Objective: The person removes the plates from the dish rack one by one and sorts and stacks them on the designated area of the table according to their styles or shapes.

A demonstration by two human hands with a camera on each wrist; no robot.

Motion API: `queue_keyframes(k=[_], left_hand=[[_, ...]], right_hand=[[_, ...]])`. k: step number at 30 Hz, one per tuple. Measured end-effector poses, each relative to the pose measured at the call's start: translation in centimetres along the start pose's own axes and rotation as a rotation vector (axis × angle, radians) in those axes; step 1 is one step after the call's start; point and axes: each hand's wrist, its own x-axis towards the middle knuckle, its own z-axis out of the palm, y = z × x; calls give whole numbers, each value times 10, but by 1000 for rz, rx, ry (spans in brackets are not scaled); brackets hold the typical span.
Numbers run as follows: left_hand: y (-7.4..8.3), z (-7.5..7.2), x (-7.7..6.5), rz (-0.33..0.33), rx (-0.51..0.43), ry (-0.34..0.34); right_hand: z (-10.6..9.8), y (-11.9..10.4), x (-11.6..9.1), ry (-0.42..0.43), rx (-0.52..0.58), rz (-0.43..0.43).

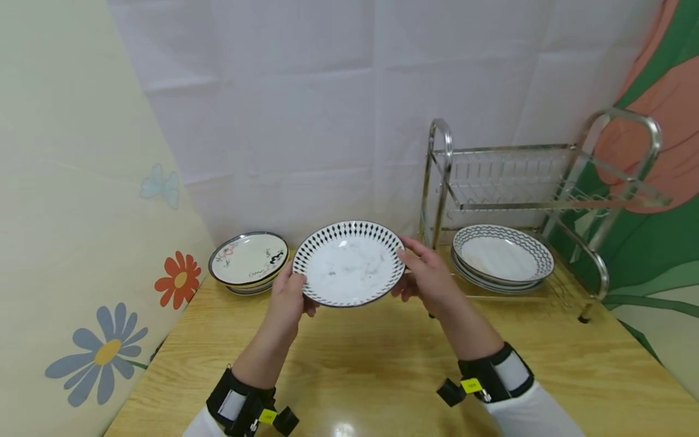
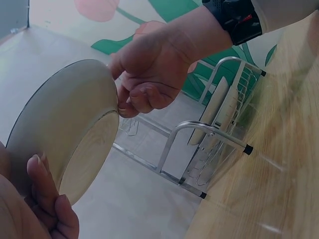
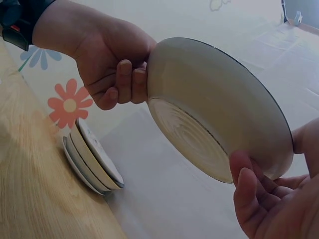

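A white plate point(image 1: 349, 267) with a rim of black diamond marks is held up above the table between both hands. At its left edge, my left hand point(image 1: 290, 291) grips the rim, thumb on top and fingers beneath. My right hand point(image 1: 428, 273) pinches the opposite edge in the same way. From below, the right wrist view shows the plate's plain underside point(image 3: 214, 104) and its ringed foot. Left of the held plate stands a stack of plates point(image 1: 248, 261), the top one dark-rimmed with a small painted design.
A two-tier metal dish rack point(image 1: 513, 206) stands at the right. On its lower tier sit stacked plates point(image 1: 502, 255), the top one with a wavy patterned rim. The wooden table point(image 1: 360, 364) runs back to a white cloth backdrop point(image 1: 306, 109).
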Motion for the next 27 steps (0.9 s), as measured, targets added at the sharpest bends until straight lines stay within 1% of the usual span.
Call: queue_keyframes(k=[5, 9, 14, 17, 20, 23, 27], left_hand=[[-1, -2, 4, 44, 15, 44], [-1, -6, 8, 60, 22, 94], [1, -17, 19, 37, 63, 136], [7, -25, 27, 11, 96, 157], [14, -37, 40, -9, 114, 181], [22, -53, 54, -27, 129, 238], [30, -79, 73, -59, 183, 325]], right_hand=[[2, 0, -1, -38, 14, 10], [7, 1, -3, -104, 21, 7], [15, 6, -3, -169, 17, -13], [19, 9, -4, -209, -4, -14], [22, 10, -8, -269, -42, -12], [26, 11, -11, -315, -89, -9], [29, 15, -12, -352, -124, -20]])
